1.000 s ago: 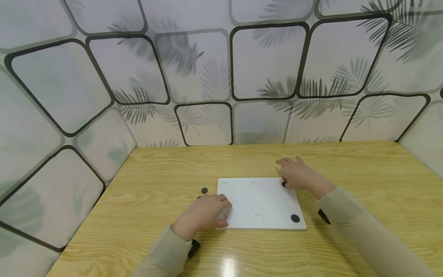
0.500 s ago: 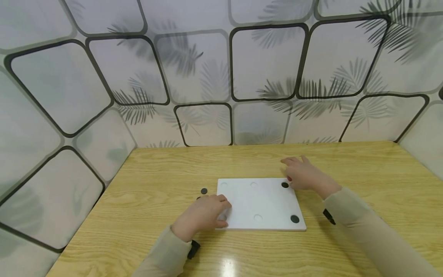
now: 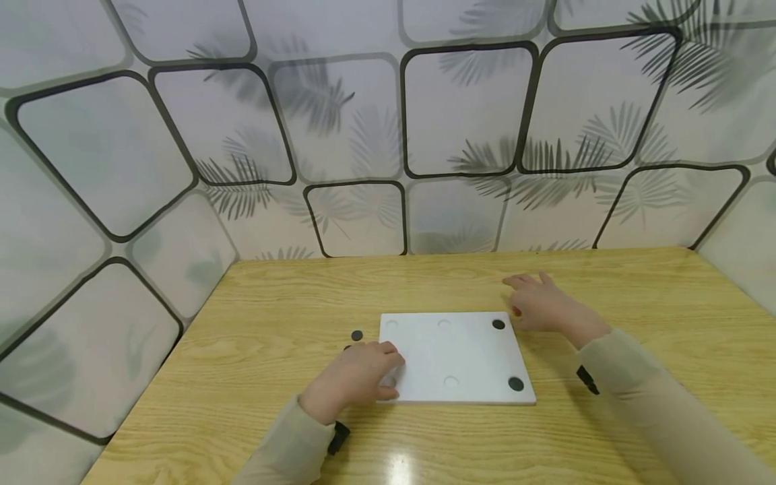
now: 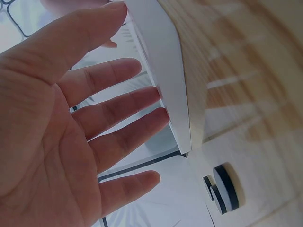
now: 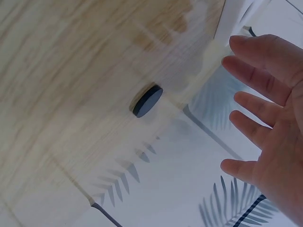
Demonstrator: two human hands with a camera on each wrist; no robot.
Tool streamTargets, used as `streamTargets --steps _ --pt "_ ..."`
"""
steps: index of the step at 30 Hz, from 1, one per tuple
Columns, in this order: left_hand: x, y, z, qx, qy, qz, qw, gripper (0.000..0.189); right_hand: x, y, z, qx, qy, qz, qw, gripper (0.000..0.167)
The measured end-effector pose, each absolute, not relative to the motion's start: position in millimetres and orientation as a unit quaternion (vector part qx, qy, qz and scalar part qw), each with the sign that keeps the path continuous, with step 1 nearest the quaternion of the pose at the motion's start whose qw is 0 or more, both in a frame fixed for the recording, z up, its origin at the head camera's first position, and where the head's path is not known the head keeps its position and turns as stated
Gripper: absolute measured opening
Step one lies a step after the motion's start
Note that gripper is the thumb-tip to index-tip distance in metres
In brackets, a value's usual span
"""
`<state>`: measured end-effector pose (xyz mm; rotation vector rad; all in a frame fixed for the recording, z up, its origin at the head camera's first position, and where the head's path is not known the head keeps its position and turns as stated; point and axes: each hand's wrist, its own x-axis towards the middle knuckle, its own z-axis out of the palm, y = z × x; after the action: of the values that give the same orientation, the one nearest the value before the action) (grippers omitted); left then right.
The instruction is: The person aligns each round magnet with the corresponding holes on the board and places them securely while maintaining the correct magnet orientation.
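Note:
A white board with shallow round recesses lies on the table. One black disc sits at its back right corner and another black disc at its front right corner. My left hand rests at the board's left edge; in the left wrist view its fingers are extended with the tips along the edge, holding nothing. Just off the board's back right corner is my right hand, empty, its fingers spread in the right wrist view.
Left of the board, beyond my left hand, lie loose black discs, one of them plain in the head view. The right wrist view has a black disc on the wooden table. Patterned walls border the table.
My right hand has drawn away to the right from the back right disc, which now shows fully on the board. The left hand has stayed in place.

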<state>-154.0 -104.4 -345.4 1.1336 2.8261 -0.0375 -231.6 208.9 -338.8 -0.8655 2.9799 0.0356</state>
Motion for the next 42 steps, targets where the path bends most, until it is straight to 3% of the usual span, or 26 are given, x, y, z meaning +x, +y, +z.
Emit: streamTargets --steps 42 --pt "-155 -106 -348 0.373 0.927 -0.014 0.047 0.038 -229 230 -345 -0.252 0.966 0.028 0.045 0.022"
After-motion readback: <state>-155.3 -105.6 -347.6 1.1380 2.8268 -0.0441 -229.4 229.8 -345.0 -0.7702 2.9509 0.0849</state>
